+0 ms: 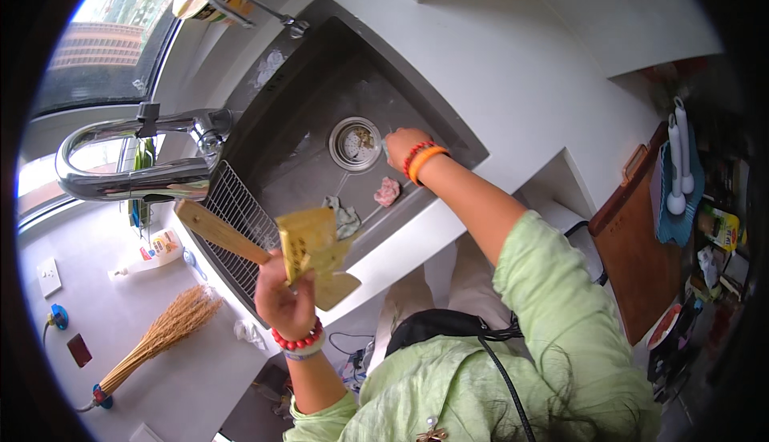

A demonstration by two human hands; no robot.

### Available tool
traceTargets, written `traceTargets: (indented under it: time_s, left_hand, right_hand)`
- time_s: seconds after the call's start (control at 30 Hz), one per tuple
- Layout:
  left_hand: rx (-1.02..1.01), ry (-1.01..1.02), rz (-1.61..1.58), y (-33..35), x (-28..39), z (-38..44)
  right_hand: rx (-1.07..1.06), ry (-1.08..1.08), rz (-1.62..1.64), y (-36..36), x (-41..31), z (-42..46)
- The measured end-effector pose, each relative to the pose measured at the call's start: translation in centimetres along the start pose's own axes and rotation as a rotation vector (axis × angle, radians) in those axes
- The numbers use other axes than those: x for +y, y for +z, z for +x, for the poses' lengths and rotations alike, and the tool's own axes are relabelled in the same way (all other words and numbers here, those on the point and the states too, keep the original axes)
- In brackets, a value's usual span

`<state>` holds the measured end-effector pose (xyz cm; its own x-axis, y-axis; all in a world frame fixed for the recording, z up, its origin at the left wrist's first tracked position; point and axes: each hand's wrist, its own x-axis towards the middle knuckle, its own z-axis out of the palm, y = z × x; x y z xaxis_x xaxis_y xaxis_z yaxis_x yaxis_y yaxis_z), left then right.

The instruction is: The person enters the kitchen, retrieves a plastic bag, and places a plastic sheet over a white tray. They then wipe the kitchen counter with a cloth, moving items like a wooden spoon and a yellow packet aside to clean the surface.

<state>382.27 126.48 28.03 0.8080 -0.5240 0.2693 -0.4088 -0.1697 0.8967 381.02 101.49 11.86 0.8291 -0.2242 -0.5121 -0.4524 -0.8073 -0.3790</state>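
Note:
My left hand [285, 301] grips a wooden spatula [222, 231] and a torn yellow packet [307, 234] bearing writing, above the sink's front left edge. The spatula's handle points up and left, and its pale blade [337, 290] shows partly behind the packet. Down in the dark grey sink [306, 141], my right hand [405, 144] is closed beside the drain strainer [355, 144]. A sliver of something pale peeks from its fingers; the rest is hidden. Bits of food waste lie in the strainer. Nearby on the sink floor are a crumpled pink piece [387, 192] and a crumpled greyish cloth [342, 216].
A chrome faucet [138, 183] and a thin second tap [258, 6] rise along the window side. A wire rack [240, 213] spans the sink's left end. A bottle [153, 252] and straw brush [162, 340] lie left; a cutting board [637, 249] stands right.

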Motion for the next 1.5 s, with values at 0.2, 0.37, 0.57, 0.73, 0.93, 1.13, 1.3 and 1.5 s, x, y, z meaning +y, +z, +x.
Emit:
traceTargets:
  time_s: [0.2, 0.37, 0.57, 0.73, 0.93, 1.13, 1.3, 1.5]
  left_hand:
    - [-0.042, 0.196, 0.079, -2.6, -0.2, -1.1]
    - [-0.062, 0.185, 0.131, -4.9, -0.4, -1.4]
    - [-0.070, 0.190, 0.071, -5.0, 0.0, -0.6]
    - [-0.099, 0.223, 0.048, -3.6, 0.0, -0.1]
    - [-0.203, 0.224, 0.124, 0.2, 1.4, 1.0]
    - [-0.304, 0.205, 0.181, 2.5, 3.0, 1.1]
    - [-0.256, 0.166, 0.224, 2.6, 3.0, 0.7]
    - [-0.197, 0.224, 0.229, 2.8, 4.3, 1.6]
  right_hand:
    - [-0.116, 0.337, -0.445, 3.8, -3.4, 5.0]
    - [-0.136, 0.066, 0.028, -0.1, -0.9, 4.0]
    - [-0.046, 0.053, 1.340, -8.8, 2.7, -7.0]
    - [0.542, 0.069, 1.265, -13.5, 7.8, -16.1]
    - [0.985, 0.118, 0.250, -11.2, 11.0, -18.7]
    - [0.892, 0.300, -0.091, -4.3, 15.8, -13.0]
    - [0.950, 0.351, -0.049, -5.4, 21.1, -10.2]
    - [0.860, 0.640, -0.121, -1.5, 21.1, -17.0]
